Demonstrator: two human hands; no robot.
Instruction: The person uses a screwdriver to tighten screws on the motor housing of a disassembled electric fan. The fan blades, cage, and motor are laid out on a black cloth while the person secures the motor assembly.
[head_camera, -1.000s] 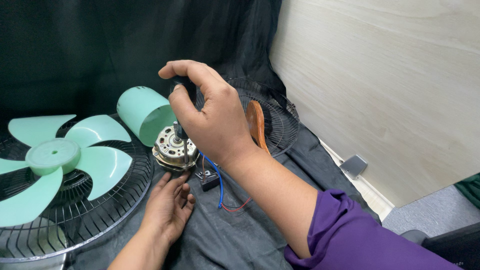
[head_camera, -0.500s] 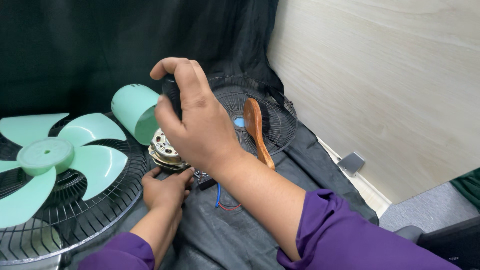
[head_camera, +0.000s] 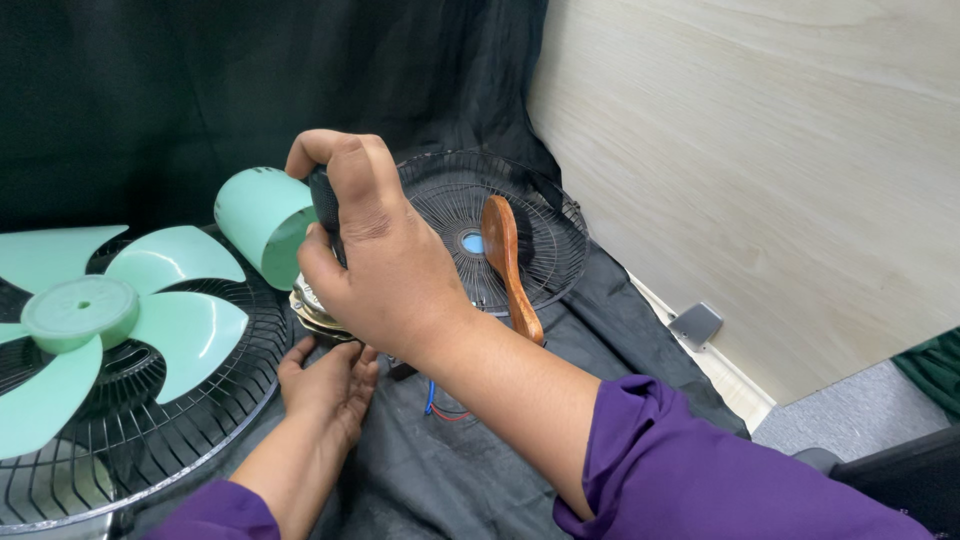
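Gripping dark handle (head_camera: 322, 200), right hand (head_camera: 385, 260) closed, probably screwdriver

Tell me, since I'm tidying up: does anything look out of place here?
Yes. A wooden spoon lies across the black fan guard, an odd thing among fan parts. Red and blue wires trail loose on the cloth below the motor.

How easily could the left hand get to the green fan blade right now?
Probably easily: the left hand rests by the motor, and the blade lies uncovered just to its left with nothing between.
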